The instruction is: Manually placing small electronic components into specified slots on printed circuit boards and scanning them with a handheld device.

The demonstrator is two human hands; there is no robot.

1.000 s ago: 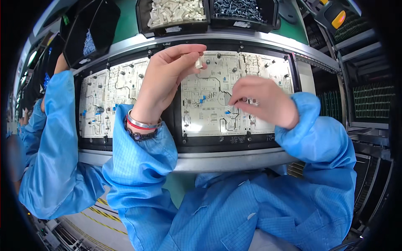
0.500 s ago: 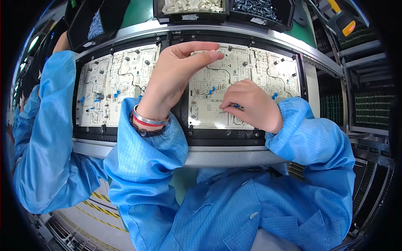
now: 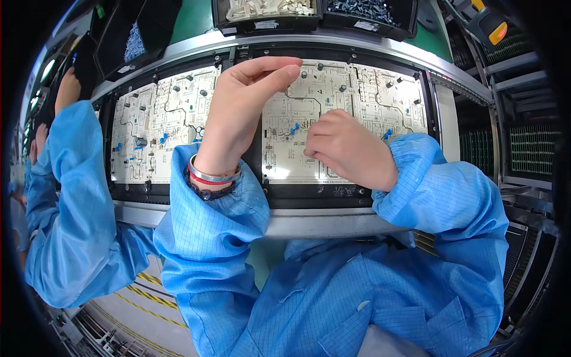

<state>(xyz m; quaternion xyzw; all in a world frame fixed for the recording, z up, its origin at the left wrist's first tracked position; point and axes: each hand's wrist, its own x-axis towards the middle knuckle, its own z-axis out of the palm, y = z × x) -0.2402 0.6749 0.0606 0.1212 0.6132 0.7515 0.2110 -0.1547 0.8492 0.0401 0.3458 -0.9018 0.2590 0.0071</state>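
Observation:
White circuit boards lie in black frames. Over the upper left of the right-hand circuit board [image 3: 295, 162], my left hand [image 3: 237, 110] is raised with thumb and forefinger pinched together. Whatever may be between those fingertips is hidden or too small to make out. Lower down, my right hand [image 3: 352, 149] bends over the middle of the same board, its fingertips closed and close to the surface. Its own fingers hide what it grips. Small blue parts [image 3: 295, 129] and black cylindrical capacitors [image 3: 342, 88] stand on this board.
Behind the metal rail stand a bin of white parts [image 3: 267, 8] and a bin of dark screw-like parts [image 3: 360, 8]. A co-worker's blue sleeve [image 3: 74, 178] reaches in at the left, beside another circuit board [image 3: 132, 172]. A yellow-and-black handheld scanner [image 3: 491, 30] hangs at the upper right.
My left thumb and forefinger have closed together, and that hand has shifted slightly left. My right hand moved slightly left; the small part visible under its fingers is now hidden. The co-worker's arm moved left.

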